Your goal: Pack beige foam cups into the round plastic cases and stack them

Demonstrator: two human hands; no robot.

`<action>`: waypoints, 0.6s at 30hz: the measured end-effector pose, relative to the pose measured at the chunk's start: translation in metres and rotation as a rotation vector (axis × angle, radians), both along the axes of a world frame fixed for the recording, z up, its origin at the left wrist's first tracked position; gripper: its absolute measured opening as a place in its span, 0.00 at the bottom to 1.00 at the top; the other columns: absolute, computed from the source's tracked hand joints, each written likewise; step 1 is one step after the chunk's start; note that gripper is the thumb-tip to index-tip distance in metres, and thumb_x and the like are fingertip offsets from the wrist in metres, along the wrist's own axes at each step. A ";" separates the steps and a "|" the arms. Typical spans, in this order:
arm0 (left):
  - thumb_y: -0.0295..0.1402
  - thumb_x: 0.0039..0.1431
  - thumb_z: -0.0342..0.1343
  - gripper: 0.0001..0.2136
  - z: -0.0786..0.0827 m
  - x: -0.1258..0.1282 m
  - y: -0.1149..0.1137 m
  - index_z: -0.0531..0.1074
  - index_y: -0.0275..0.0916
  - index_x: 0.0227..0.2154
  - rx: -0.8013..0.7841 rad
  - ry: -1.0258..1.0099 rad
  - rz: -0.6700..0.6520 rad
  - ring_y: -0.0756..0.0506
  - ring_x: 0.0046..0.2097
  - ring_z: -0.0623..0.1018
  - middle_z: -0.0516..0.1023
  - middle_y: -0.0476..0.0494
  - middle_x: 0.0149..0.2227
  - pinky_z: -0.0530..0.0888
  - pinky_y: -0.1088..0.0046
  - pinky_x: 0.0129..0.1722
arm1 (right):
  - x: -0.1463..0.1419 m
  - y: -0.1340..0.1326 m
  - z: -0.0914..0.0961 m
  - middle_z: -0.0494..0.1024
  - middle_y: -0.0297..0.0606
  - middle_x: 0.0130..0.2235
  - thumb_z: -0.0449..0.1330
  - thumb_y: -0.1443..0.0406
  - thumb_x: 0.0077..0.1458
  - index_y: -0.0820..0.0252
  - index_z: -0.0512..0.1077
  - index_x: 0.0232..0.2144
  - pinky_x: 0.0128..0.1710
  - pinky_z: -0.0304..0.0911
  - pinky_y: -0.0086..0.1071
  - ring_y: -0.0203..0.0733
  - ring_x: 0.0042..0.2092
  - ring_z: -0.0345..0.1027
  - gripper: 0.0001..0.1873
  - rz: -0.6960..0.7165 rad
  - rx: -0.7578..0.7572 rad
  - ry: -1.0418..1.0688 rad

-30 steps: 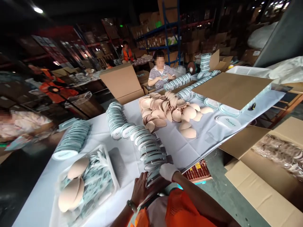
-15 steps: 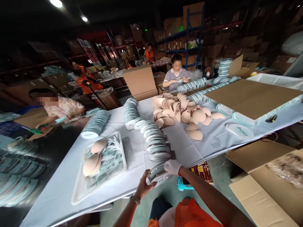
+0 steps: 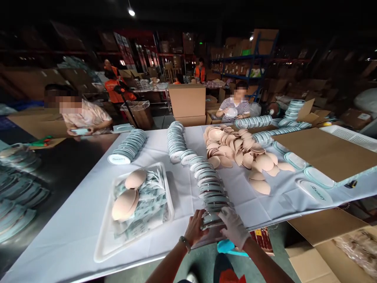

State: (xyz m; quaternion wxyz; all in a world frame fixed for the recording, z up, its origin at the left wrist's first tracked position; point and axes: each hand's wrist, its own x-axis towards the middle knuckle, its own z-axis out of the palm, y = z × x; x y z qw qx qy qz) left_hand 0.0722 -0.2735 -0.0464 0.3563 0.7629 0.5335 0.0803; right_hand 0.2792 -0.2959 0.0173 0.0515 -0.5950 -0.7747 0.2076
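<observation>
— What lies at the left of the white-clothed counter (image 3: 73, 232)?

— A clear plastic tray (image 3: 106, 251) of beige foam pads (image 3: 125, 202).

— And the hands?

— The bare left hand (image 3: 196, 228) and white-gloved right hand (image 3: 234, 227) curl closed around the near end of the row of clear round lidded cases (image 3: 210, 188), at the counter's front edge.

I stand in a warehouse packing hall. Tall racks (image 3: 244, 59) loaded with cartons fill the dim background, and stacked boxes (image 3: 187, 102) sit on the floor around us. My tabletop (image 3: 73, 232), covered in white cloth, carries long rows of round cases (image 3: 206, 177), a heap of beige pads (image 3: 235, 147) and a tray (image 3: 103, 251) of packets. Other people work at this and further tables, some in orange vests (image 3: 200, 72). Open cartons (image 3: 324, 243) wait beside me.
</observation>
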 end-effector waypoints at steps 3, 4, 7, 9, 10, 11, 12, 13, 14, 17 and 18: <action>0.32 0.53 0.60 0.37 -0.008 0.008 0.007 0.59 0.41 0.68 0.007 -0.069 0.019 0.36 0.64 0.70 0.68 0.35 0.64 0.67 0.57 0.64 | 0.015 0.004 -0.006 0.65 0.49 0.67 0.59 0.74 0.55 0.60 0.72 0.65 0.69 0.55 0.43 0.56 0.69 0.57 0.34 -0.105 -0.062 -0.055; 0.31 0.52 0.60 0.38 -0.011 0.012 0.007 0.60 0.40 0.68 0.003 -0.098 0.035 0.35 0.65 0.68 0.67 0.34 0.65 0.67 0.56 0.65 | 0.018 0.004 -0.008 0.65 0.49 0.68 0.56 0.75 0.57 0.62 0.71 0.65 0.69 0.55 0.42 0.54 0.69 0.58 0.34 -0.130 -0.068 -0.075; 0.28 0.48 0.59 0.40 -0.021 0.024 0.005 0.61 0.40 0.69 -0.020 -0.191 0.101 0.34 0.68 0.66 0.64 0.32 0.67 0.64 0.55 0.68 | 0.027 0.007 -0.017 0.68 0.47 0.67 0.52 0.75 0.58 0.60 0.73 0.64 0.67 0.59 0.44 0.54 0.66 0.64 0.33 -0.151 -0.049 -0.146; 0.28 0.48 0.60 0.41 -0.025 0.033 0.001 0.61 0.39 0.69 -0.050 -0.235 0.134 0.33 0.67 0.66 0.64 0.31 0.67 0.64 0.55 0.69 | 0.043 0.009 -0.028 0.70 0.45 0.65 0.52 0.73 0.56 0.59 0.76 0.61 0.65 0.63 0.45 0.54 0.64 0.67 0.32 -0.138 -0.053 -0.125; 0.29 0.48 0.61 0.41 -0.026 0.038 0.000 0.61 0.39 0.69 -0.065 -0.248 0.144 0.33 0.67 0.67 0.64 0.30 0.66 0.64 0.55 0.69 | 0.054 0.012 -0.036 0.71 0.46 0.65 0.54 0.72 0.54 0.60 0.77 0.60 0.66 0.63 0.45 0.54 0.64 0.67 0.32 -0.134 -0.042 -0.073; 0.30 0.49 0.62 0.41 -0.026 0.043 -0.001 0.62 0.38 0.69 -0.077 -0.255 0.155 0.33 0.66 0.68 0.64 0.29 0.66 0.65 0.55 0.69 | 0.068 0.016 -0.046 0.70 0.48 0.65 0.57 0.68 0.52 0.62 0.76 0.59 0.67 0.62 0.46 0.55 0.65 0.66 0.31 -0.140 -0.014 0.004; 0.32 0.50 0.63 0.40 -0.025 0.047 -0.002 0.63 0.38 0.69 -0.081 -0.253 0.171 0.32 0.67 0.68 0.64 0.28 0.67 0.65 0.55 0.69 | 0.081 0.022 -0.057 0.69 0.51 0.65 0.60 0.64 0.49 0.66 0.75 0.60 0.69 0.61 0.47 0.56 0.66 0.64 0.34 -0.173 0.033 0.110; 0.34 0.50 0.65 0.41 -0.025 0.053 -0.001 0.63 0.38 0.69 -0.075 -0.241 0.191 0.31 0.68 0.66 0.63 0.27 0.68 0.63 0.53 0.70 | 0.094 0.030 -0.069 0.67 0.57 0.65 0.62 0.58 0.49 0.70 0.71 0.61 0.70 0.60 0.49 0.59 0.67 0.62 0.38 -0.227 0.103 0.245; 0.37 0.50 0.66 0.43 -0.024 0.058 0.001 0.62 0.39 0.70 -0.070 -0.219 0.215 0.28 0.71 0.62 0.59 0.25 0.70 0.60 0.49 0.71 | 0.103 0.041 -0.080 0.65 0.61 0.66 0.62 0.51 0.50 0.73 0.66 0.63 0.70 0.59 0.52 0.61 0.69 0.60 0.44 -0.306 0.153 0.370; 0.46 0.47 0.71 0.54 -0.019 0.071 0.010 0.53 0.41 0.75 -0.097 -0.148 0.257 0.21 0.77 0.39 0.37 0.25 0.77 0.45 0.35 0.73 | 0.107 0.075 -0.106 0.57 0.63 0.70 0.56 0.38 0.53 0.72 0.56 0.67 0.73 0.50 0.57 0.64 0.73 0.52 0.53 -0.443 0.131 0.575; 0.46 0.46 0.72 0.55 -0.017 0.075 0.015 0.51 0.44 0.76 -0.124 -0.140 0.249 0.21 0.77 0.33 0.31 0.27 0.78 0.41 0.32 0.72 | 0.101 0.084 -0.111 0.56 0.61 0.72 0.55 0.38 0.54 0.70 0.56 0.68 0.75 0.47 0.56 0.63 0.74 0.49 0.53 -0.434 0.084 0.583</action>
